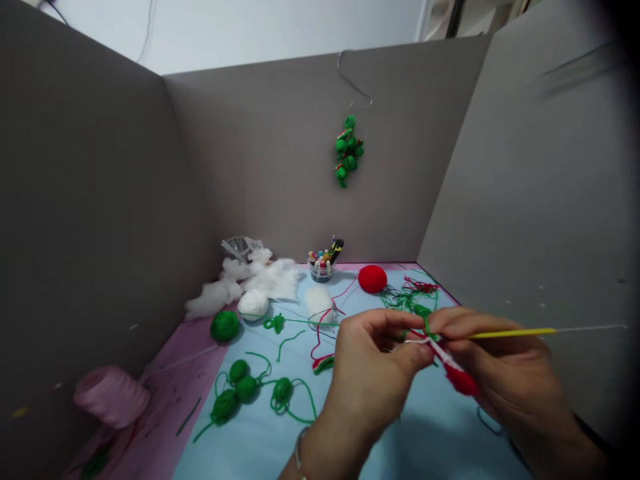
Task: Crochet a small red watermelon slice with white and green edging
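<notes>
Right hand [510, 377]: closed around hook [515, 333], near level; left hand [375, 373]: pinching upper end of red-and-white piece [456, 375], set between both hands above desk [225, 453], long axis slanting from left hand down toward right palm

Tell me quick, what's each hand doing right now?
Left hand: closed, pinching the red, white and green crochet piece.
Right hand: closed, holding the yellow-handled crochet hook.

The person's left hand [373, 373] and right hand [505, 363] are both bare. 1 narrow, curved, silvery bracelet [299, 452] with a metallic look circles the left wrist; the visible right wrist is bare.
</notes>
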`<state>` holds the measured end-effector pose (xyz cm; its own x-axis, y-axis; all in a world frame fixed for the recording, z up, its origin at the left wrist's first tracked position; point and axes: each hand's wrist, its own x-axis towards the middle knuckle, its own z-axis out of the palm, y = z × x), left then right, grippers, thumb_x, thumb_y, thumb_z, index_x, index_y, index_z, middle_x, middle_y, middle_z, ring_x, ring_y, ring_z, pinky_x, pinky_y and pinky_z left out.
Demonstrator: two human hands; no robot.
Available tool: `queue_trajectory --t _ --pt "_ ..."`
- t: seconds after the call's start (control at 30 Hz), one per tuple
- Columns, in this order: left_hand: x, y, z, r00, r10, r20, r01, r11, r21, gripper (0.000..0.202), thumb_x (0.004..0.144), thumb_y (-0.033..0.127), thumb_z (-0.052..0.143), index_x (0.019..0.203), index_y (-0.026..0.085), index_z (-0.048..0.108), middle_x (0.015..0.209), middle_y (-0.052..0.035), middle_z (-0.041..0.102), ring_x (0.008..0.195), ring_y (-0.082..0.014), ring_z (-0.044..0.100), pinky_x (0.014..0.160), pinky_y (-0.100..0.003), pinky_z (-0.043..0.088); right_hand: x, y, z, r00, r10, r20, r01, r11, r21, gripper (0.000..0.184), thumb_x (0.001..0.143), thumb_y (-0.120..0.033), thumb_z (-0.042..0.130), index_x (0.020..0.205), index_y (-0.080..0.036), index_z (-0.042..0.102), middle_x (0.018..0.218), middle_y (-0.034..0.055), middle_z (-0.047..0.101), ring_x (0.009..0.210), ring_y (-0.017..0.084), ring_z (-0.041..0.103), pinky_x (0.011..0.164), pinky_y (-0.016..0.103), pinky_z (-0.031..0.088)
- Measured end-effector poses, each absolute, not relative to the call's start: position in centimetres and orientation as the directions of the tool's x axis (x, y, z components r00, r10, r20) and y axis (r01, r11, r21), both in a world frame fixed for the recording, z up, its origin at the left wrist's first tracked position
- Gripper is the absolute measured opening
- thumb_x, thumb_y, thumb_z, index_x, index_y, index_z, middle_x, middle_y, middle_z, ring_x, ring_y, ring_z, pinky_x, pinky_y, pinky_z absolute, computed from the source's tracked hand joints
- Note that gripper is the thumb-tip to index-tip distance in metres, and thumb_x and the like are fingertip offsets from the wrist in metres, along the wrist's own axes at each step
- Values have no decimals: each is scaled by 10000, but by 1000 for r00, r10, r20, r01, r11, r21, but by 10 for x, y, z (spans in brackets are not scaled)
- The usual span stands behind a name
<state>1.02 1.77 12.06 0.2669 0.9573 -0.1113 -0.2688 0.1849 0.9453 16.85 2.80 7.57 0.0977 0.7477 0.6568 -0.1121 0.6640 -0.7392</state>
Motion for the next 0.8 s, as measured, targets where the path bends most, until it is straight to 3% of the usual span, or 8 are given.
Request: queue_trajectory --t 0.13,0.27,0.57,0.7,0.77,0.8 --pt "6 13 125 212 977 -32 -3 34 999 340 684 39 704 987 163 796 855 -58 741 693 -131 583 688 -298 481 174 27 75 74 704 706 -6 708 -706 51 789 -273 810 834 -295 802 785 6 767 803 156 723 752 234 620" --pt "5 10 128 205 979 -14 39 7 999 442 689 109 731 1124 182 772 918 -84 769 718 -168 610 711 -337 508 175 22 76 51 673 738 101 732 -674 53 814 -257 781 850 -294 794 803 19 762 817 185 726 742 287 630" --pt "-6 9 126 282 951 125 234 -195 952 338 795 125 631 1082 209 789 972 -93 758 856 -225 628 803 -392 487 177 19 81 21 747 664 76 661 -746 26 822 -287 764 809 -265 764 776 44 721 798 213 710 702 329 632" --pt "-10 10 130 245 952 182 210 -236 949 235 823 154 637 982 213 800 979 -75 717 858 -200 617 798 -357 476 178 20 79 36 746 665 87 661 -746 18 829 -289 757 834 -273 761 800 35 727 819 205 709 725 319 626" --pt "-10 12 131 229 950 214 163 -254 953 147 847 200 641 787 199 776 948 -67 684 889 -195 610 801 -341 467 176 18 80 35 722 691 114 684 -720 16 827 -282 759 836 -279 771 788 35 737 803 208 715 712 322 629" --pt "-10 13 132 218 949 226 145 -261 954 218 863 211 629 668 193 725 904 -62 664 898 -193 605 804 -337 459 174 17 80 29 710 704 129 696 -707 21 824 -275 762 837 -282 776 781 34 743 794 209 717 707 322 631"
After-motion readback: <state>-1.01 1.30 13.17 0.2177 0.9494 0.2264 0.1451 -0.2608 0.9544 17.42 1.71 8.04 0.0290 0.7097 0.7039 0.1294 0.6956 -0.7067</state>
